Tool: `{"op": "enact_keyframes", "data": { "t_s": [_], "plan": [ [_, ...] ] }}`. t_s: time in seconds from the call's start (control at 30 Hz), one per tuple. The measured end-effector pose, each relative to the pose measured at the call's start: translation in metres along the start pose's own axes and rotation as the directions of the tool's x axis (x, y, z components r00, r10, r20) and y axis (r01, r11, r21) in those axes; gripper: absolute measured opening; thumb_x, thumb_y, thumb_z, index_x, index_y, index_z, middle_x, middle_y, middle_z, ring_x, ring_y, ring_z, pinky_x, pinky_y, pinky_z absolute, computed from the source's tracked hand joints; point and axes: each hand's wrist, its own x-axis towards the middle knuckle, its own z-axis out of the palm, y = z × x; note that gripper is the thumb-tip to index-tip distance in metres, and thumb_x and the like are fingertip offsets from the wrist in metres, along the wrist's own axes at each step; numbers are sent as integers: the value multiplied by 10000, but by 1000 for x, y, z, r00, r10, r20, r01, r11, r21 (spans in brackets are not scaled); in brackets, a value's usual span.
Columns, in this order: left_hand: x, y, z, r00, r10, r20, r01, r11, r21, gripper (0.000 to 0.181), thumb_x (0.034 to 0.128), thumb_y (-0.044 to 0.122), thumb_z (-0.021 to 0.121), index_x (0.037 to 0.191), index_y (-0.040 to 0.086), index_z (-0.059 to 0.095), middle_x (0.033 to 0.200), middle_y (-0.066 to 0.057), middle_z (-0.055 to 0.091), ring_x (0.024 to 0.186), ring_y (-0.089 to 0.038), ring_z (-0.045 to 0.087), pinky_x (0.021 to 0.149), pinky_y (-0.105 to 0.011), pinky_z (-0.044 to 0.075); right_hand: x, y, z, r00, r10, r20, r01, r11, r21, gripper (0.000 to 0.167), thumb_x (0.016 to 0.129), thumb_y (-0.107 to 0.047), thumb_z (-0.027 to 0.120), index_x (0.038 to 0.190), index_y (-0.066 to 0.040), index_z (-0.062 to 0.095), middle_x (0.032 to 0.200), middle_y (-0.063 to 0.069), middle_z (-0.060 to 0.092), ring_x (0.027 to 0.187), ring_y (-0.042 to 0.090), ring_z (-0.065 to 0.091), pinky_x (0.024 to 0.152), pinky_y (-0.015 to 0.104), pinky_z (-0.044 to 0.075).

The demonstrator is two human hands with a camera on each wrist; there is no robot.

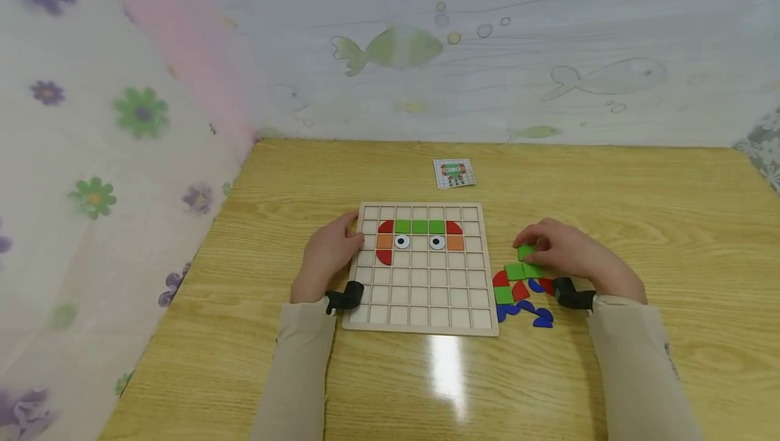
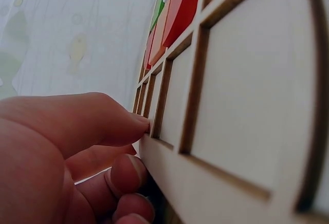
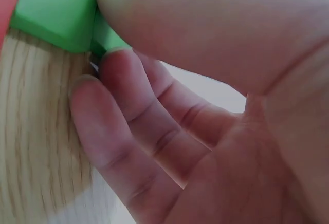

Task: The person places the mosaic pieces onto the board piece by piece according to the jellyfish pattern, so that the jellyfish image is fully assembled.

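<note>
A wooden grid board (image 1: 420, 295) lies on the table, its upper rows holding red quarter-round tiles (image 1: 384, 257), green square tiles (image 1: 420, 227), orange square tiles (image 1: 455, 243) and two round eye tiles (image 1: 437, 242). At the board's left edge, my left hand (image 1: 329, 251) grips the rim; the left wrist view shows the thumb on it and the fingers curled below. Over the loose pieces on the right, my right hand (image 1: 569, 251) pinches a green square tile (image 1: 526, 251) between thumb and fingers. Its fingertips partly cover the green tiles in the right wrist view.
Several blue half-round pieces (image 1: 543, 322), loose red pieces (image 1: 520, 290) and green squares (image 1: 503, 295) lie right of the board. Behind it is a small pattern card (image 1: 453, 173). Patterned sheeting (image 1: 390, 89) borders the table's back and left sides.
</note>
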Motion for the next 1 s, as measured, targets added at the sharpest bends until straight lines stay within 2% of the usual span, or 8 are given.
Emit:
{"op": "enact_keyframes", "data": {
  "t_s": [0.13, 0.33, 0.6, 0.83, 1.0],
  "plan": [
    [0, -1, 0, 1000, 2, -2, -2, 1000, -2, 534, 828, 250, 495, 1350, 176, 409, 723, 18, 529, 617, -167, 470, 570, -297, 349, 3, -1, 0, 1000, -4, 0, 4, 1000, 6, 230, 823, -163, 625, 1035, -78, 604, 951, 63, 537, 814, 199, 486, 716, 359, 397],
    [-1, -1, -2, 1000, -2, 2, 2, 1000, -2, 532, 833, 260, 494, 1351, 175, 409, 719, 18, 524, 623, -172, 468, 576, -299, 344, 6, -2, -1, 999, 33, -8, -33, 999, -25, 247, 808, -211, 648, 1013, -79, 610, 878, 31, 555, 780, 187, 486, 708, 353, 390],
    [-2, 0, -1, 1000, -2, 4, 2, 1000, 0, 533, 831, 262, 498, 1350, 181, 409, 731, 18, 528, 631, -176, 470, 586, -298, 344, 6, 1, 1, 997, 77, -11, -76, 997, 31, 209, 813, -217, 640, 964, -103, 551, 857, 41, 532, 778, 205, 465, 692, 340, 378],
    [0, 2, -1, 1000, 2, 13, -2, 1000, -2, 539, 826, 252, 495, 1352, 181, 406, 704, 12, 513, 601, -176, 454, 561, -298, 340, 9, -6, 2, 992, 85, -89, -86, 996, -12, 195, 838, -263, 602, 944, -106, 556, 853, 32, 552, 763, 194, 481, 681, 340, 385],
    [2, 0, -4, 999, 4, 47, -2, 999, -38, 558, 828, 239, 499, 1368, 171, 376, 743, -1, 549, 628, -174, 472, 596, -300, 354, 21, -26, 11, 990, 27, -138, -30, 999, -21, 191, 879, -264, 545, 1011, -145, 616, 940, 24, 586, 801, 194, 503, 709, 349, 402]
  ]
}}
